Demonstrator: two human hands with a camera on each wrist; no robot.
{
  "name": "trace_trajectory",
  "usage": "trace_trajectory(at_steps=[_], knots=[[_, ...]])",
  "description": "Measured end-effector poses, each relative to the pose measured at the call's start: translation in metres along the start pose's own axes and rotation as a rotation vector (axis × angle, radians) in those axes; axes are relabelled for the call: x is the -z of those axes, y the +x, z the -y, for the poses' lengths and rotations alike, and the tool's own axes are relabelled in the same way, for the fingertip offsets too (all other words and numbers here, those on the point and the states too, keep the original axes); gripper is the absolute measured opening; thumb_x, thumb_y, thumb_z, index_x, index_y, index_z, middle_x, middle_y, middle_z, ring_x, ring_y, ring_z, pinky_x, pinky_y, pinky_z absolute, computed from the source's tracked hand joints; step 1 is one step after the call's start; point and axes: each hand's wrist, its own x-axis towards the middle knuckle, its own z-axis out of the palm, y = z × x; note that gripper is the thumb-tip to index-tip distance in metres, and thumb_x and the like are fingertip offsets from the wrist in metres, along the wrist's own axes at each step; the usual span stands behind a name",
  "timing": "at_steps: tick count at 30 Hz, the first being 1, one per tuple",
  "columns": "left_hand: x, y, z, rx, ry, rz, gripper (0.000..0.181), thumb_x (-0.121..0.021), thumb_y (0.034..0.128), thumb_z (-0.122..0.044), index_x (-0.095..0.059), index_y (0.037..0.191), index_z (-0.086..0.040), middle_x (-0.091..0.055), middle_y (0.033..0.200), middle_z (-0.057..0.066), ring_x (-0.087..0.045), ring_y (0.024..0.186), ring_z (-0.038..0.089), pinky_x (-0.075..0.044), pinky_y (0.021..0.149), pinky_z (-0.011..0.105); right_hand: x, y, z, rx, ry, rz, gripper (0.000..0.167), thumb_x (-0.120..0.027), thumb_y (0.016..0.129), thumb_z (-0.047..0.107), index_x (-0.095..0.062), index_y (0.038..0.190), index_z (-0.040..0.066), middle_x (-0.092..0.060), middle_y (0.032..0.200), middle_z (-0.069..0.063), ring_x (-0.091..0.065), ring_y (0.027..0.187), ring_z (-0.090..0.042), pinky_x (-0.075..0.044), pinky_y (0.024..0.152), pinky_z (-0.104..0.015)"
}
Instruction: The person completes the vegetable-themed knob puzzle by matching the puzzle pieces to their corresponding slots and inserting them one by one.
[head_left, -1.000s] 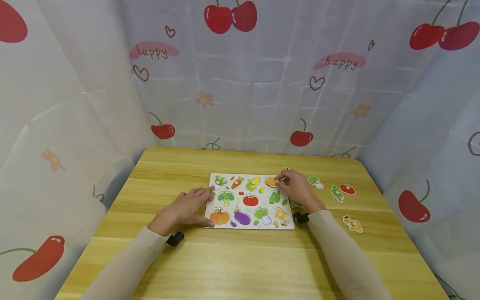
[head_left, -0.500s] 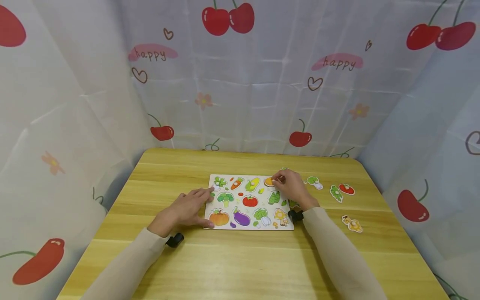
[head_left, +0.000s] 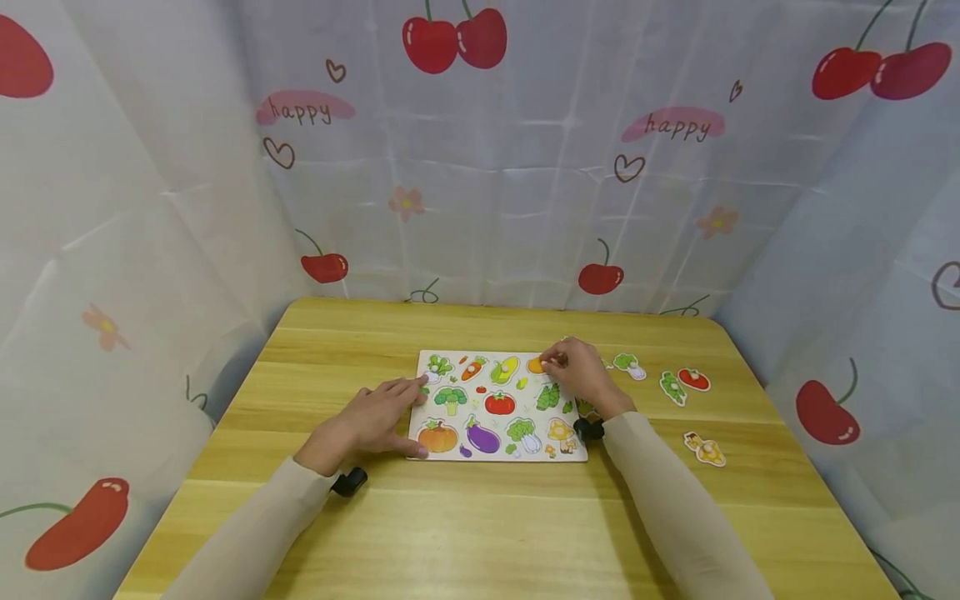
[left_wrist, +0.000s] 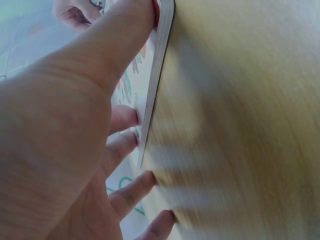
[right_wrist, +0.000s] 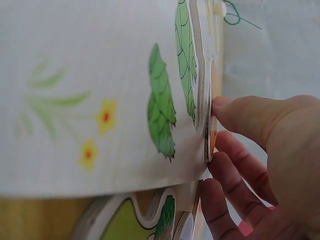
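A white puzzle board (head_left: 459, 417) printed with vegetables lies flat on the table. My left hand (head_left: 371, 417) spreads over its left edge, thumb near the lower corner and index finger near the upper one. In the left wrist view, two other fingers of that hand reach past the board's edge (left_wrist: 155, 85) to the table. At the board's upper right corner, my right hand (head_left: 588, 375) pinches an orange puzzle piece (head_left: 535, 365). The right wrist view has the thumb on this orange piece (right_wrist: 213, 140), with fingers below; its far side is hidden.
Loose pieces lie right of the board: a bok choy (head_left: 629, 366), a green one (head_left: 672, 388), a tomato (head_left: 693, 379) and a yellow mushroom (head_left: 708, 450). Another green piece (right_wrist: 117, 225) sits beside the board, partly under my right hand. A printed curtain (head_left: 480, 233) hangs behind the table.
My right hand has shifted slightly left over the board's upper right corner, with the orange piece in its fingers. The left hand stays in place on the board's edge.
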Motion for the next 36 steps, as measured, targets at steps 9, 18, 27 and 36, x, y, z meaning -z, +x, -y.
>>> trace_trajectory(at_steps=[9, 18, 27, 36], knots=[[-0.0019, 0.0005, 0.0002, -0.003, 0.006, -0.001, 0.100, -0.092, 0.0924, -0.071, -0.055, 0.166, -0.014, -0.033, 0.194, 0.010, -0.039, 0.174, 0.048, -0.042, 0.126, 0.085, 0.0004, 0.0000, 0.0033, -0.029, 0.003, 0.020, 0.015, -0.080, 0.112, 0.018, -0.089, 0.122, 0.010, -0.076, 0.121, -0.014, -0.071, 0.109, -0.030, -0.060, 0.102, -0.052], [0.0002, -0.0001, -0.0018, -0.003, 0.014, 0.002, 0.105, -0.092, 0.0927, -0.070, -0.051, 0.171, -0.013, -0.033, 0.193, 0.012, -0.038, 0.175, 0.049, -0.041, 0.126, 0.087, 0.0010, 0.0013, 0.0059, -0.022, -0.005, 0.031, 0.017, -0.081, 0.112, 0.016, -0.091, 0.125, 0.010, -0.076, 0.126, -0.016, -0.069, 0.110, -0.031, -0.060, 0.102, -0.053], [-0.0003, -0.0002, 0.0005, -0.011, 0.010, -0.004, 0.101, -0.091, 0.0931, -0.071, -0.054, 0.168, -0.013, -0.033, 0.193, 0.011, -0.040, 0.174, 0.049, -0.042, 0.125, 0.087, 0.0000, 0.0019, 0.0054, -0.048, 0.009, 0.053, 0.019, -0.079, 0.113, 0.016, -0.090, 0.128, 0.010, -0.074, 0.130, -0.016, -0.069, 0.113, -0.031, -0.061, 0.104, -0.052], [-0.0003, -0.0011, 0.0004, -0.012, 0.008, -0.011, 0.102, -0.091, 0.0930, -0.071, -0.054, 0.168, -0.013, -0.034, 0.193, 0.011, -0.040, 0.174, 0.048, -0.042, 0.124, 0.086, 0.0033, 0.0015, 0.0022, -0.011, -0.001, 0.038, 0.017, -0.081, 0.111, 0.015, -0.091, 0.124, 0.009, -0.076, 0.122, -0.015, -0.071, 0.108, -0.030, -0.062, 0.101, -0.052]])
